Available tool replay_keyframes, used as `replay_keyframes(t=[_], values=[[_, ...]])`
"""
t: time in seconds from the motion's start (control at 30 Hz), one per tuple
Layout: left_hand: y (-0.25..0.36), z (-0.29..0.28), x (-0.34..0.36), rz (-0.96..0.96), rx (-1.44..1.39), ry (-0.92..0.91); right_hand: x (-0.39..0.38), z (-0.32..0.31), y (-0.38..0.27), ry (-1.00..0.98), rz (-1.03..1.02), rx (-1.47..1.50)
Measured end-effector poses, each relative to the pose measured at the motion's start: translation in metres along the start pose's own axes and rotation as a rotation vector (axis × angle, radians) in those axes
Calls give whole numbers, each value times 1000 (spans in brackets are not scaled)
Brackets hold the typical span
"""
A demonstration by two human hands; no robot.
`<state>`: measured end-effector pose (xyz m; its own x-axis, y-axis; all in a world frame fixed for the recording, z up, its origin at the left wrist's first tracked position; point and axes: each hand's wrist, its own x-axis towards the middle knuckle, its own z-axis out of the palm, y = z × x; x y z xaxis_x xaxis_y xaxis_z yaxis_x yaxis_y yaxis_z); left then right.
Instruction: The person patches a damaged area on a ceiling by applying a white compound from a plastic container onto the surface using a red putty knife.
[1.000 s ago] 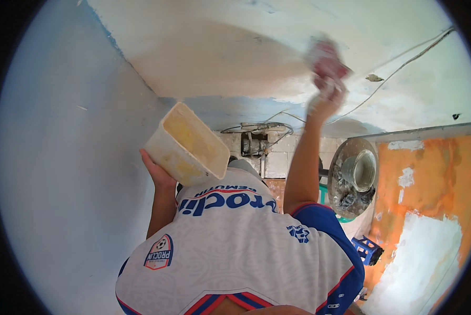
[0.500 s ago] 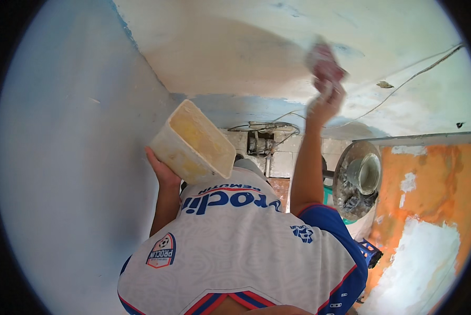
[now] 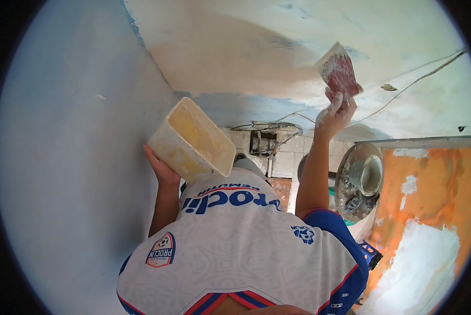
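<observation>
In front of my body, my left hand [image 3: 160,167] grips the side of a cream rectangular plastic tub [image 3: 175,149], tilted, with pale yellowish paste smeared over its inside. Up at the right, my right hand [image 3: 336,113] pinches a red putty scraper [image 3: 341,73] by its lower end. White paste coats much of the scraper's face and edge, and some whitens my fingers. The scraper is close to the pale, patchy wall [image 3: 235,58] ahead; I cannot tell whether it touches.
A plain bluish wall [image 3: 72,157] rises at my left. Cables run to a small pump-like machine [image 3: 263,143] on the tiled floor. At right, a round stool top [image 3: 346,202] bears a grey bucket [image 3: 365,176] beside an orange wall with white patches [image 3: 430,184]. A loose cable [image 3: 419,79] crosses the front wall.
My right hand has shifted a little right and slightly down with the scraper, which was blurred and now shows its coated face. The left hand and tub have hardly moved.
</observation>
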<state>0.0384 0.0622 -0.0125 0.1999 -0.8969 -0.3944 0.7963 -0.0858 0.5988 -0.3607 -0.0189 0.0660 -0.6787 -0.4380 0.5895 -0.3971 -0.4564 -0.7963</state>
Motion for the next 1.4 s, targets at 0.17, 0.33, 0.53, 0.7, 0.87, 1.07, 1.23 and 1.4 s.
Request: replay_keyframes(t=[0.17, 0.33, 0.53, 0.7, 0.87, 1.07, 1.23, 1.4], values=[[-1, -6, 3, -30, -2, -56, -67, 52, -9, -429, -70, -230], [4, 7, -7, -14, 18, 28, -26, 48, 31, -231, -118, -379], [0, -9, -1, -16, 10, -18, -4, -4, 8, -162, 65, -19], [-3, -15, 2, -48, -30, -115, -47, 76, 19, -497, 301, 112], [-1, 4, -9, -35, 10, -31, 8, 24, 57, -117, 134, 110], [-8, -16, -6, -43, 3, -32, 11, -14, 12, -162, 154, 117], [-4, -20, -5, -47, 30, -72, -57, 91, 17, -371, 206, 50], [1, -11, -13, -27, 33, -48, 35, 9, 32, -99, 104, 96]])
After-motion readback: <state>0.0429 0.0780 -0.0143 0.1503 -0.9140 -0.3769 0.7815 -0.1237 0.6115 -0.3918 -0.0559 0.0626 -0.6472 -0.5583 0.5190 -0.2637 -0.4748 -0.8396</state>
